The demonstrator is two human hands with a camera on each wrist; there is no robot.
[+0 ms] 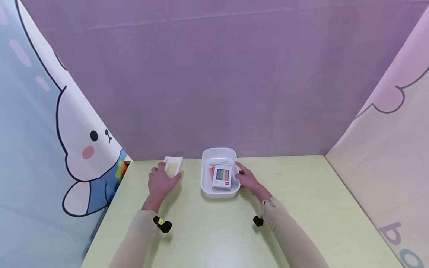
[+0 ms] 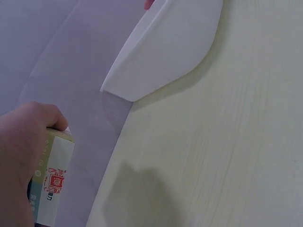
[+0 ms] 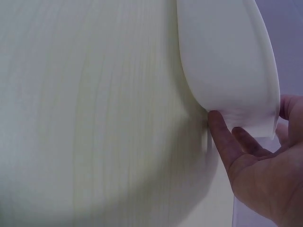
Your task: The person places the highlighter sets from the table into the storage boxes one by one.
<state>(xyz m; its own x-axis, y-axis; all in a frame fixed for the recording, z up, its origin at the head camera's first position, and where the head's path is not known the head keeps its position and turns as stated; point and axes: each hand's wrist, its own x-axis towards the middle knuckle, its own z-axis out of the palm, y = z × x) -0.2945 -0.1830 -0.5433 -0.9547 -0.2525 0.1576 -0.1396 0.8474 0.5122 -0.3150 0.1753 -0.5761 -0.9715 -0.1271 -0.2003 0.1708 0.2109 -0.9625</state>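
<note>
My left hand (image 1: 162, 181) holds a small box (image 1: 172, 167) by its sides, to the left of a white plastic tub (image 1: 218, 193). In the left wrist view the box (image 2: 57, 177) shows a white face with a red stamp-like print and a green and teal side; a shadow falls on the table below. My right hand (image 1: 248, 178) grips the tub's right side. The right wrist view has its fingertips (image 3: 217, 118) against the outer wall and the thumb up by the rim. Inside the tub lies a white box with coloured sticks pictured on it (image 1: 222, 175), over other flat packs.
The pale wood-grain table (image 1: 214, 230) meets a purple cloth backdrop (image 1: 214, 82) just behind the tub. Printed cloth hangs at the left (image 1: 33, 149) and right (image 1: 388, 156) sides. Each wrist wears a small black camera.
</note>
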